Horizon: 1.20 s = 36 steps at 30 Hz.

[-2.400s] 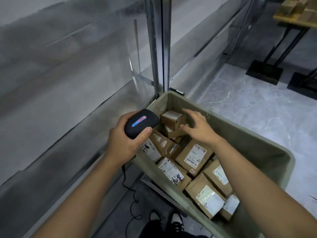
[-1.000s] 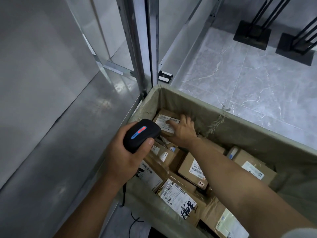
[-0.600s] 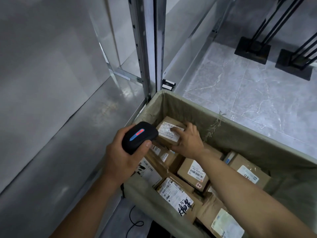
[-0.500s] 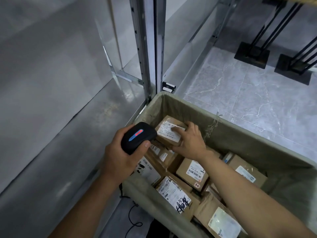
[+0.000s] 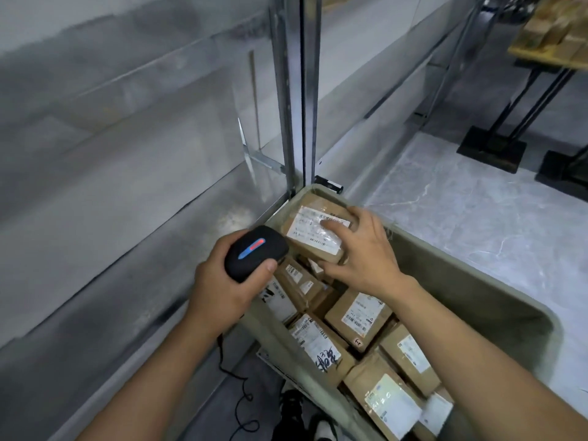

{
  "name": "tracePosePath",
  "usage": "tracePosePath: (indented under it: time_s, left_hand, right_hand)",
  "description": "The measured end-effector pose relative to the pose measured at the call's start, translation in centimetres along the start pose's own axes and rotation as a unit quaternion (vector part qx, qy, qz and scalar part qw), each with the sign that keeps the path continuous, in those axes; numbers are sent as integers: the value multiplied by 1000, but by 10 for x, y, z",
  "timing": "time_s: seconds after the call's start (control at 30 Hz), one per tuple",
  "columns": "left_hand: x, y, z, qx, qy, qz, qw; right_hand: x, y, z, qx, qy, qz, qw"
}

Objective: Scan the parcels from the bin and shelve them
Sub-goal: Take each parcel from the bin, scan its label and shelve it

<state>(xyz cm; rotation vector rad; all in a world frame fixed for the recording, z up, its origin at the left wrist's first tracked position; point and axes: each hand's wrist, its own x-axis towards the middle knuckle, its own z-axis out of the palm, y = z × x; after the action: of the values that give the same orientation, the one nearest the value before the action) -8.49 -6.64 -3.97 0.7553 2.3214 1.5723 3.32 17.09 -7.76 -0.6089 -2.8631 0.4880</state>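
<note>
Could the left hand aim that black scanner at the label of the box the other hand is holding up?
Probably yes. The left hand holds the scanner right beside the parcel, label up. The right hand has fingers over part of the label, perhaps covering some of the barcode.

Both bare forearms extend forward from the lower edge of the view. The left hand (image 5: 227, 281) curls its fingers around a black scanner (image 5: 254, 251), thumb along its near side. The right hand (image 5: 359, 249) holds a brown parcel (image 5: 313, 230), fingers spread across its labelled top.
</note>
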Motion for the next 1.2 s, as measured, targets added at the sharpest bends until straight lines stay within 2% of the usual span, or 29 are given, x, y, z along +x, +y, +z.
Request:
tracePosePath:
  time_s: [0.57, 0.83, 1.2]
  left_hand:
    - [-86, 57, -87, 18, 135, 42, 990]
    - [-124, 64, -140, -2, 212, 42, 976]
    - [-186, 70, -205, 10, 284, 48, 957]
  right_hand:
    - [-32, -92, -53, -25, 93, -228, 969]
    - [-29, -164, -56, -54, 148, -281, 947]
    - [-47, -245, -55, -42, 150, -336, 929]
